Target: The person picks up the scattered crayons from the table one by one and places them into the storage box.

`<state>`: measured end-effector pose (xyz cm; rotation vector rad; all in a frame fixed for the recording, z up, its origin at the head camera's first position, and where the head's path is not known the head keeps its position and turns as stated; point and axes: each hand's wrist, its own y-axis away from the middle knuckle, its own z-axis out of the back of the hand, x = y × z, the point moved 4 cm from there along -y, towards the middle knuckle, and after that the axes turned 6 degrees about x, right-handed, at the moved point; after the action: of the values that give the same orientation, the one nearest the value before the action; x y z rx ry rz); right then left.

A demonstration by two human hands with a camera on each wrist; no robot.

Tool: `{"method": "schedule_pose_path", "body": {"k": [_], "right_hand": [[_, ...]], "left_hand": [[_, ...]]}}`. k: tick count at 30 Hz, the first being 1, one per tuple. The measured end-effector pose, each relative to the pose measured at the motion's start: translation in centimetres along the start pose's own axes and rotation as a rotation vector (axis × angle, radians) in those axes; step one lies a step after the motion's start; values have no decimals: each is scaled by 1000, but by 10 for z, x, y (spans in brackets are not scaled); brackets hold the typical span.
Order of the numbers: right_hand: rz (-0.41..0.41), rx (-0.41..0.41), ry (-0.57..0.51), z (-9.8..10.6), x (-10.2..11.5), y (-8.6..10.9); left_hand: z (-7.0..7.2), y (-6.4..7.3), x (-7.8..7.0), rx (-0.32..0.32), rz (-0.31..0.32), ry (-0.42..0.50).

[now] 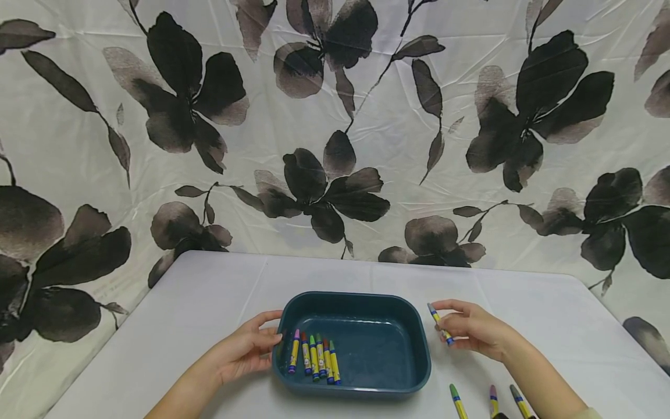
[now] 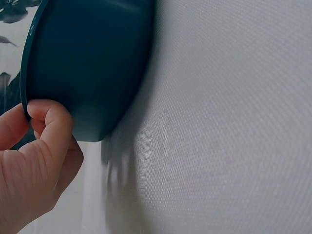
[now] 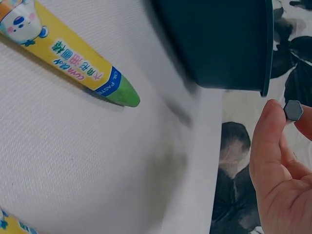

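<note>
A dark teal tray (image 1: 379,361) sits on the table, and my left hand (image 1: 246,352) pinches its left rim between thumb and fingers. The left wrist view shows the same hand (image 2: 41,151) gripping the tray wall (image 2: 87,63). Several oil pastels with yellow wrappers, among them a pink-purple one (image 1: 294,352), lie side by side in the tray's left part. My right hand (image 1: 478,333) holds a grey oil pastel (image 1: 433,313) just right of the tray, apart from it. In the right wrist view, the grey pastel's hexagonal end (image 3: 293,111) shows between thumb and finger.
On the table's near right lie a green oil pastel (image 1: 458,401), a purple one (image 1: 494,397) and a dark grey one (image 1: 519,398), partly cut off by the frame. A white cloth covers the table (image 1: 220,291). Behind hangs a floral curtain (image 1: 398,145).
</note>
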<state>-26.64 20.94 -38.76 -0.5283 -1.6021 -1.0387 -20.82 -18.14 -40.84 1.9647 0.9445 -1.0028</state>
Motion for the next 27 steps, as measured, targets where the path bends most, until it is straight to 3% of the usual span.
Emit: {"method": "schedule_pose_path", "body": {"k": [27], "right_hand": [[36,47,19,-20,18,-5]], "left_hand": [[-1,0,-1,2,-6,-4]]}}
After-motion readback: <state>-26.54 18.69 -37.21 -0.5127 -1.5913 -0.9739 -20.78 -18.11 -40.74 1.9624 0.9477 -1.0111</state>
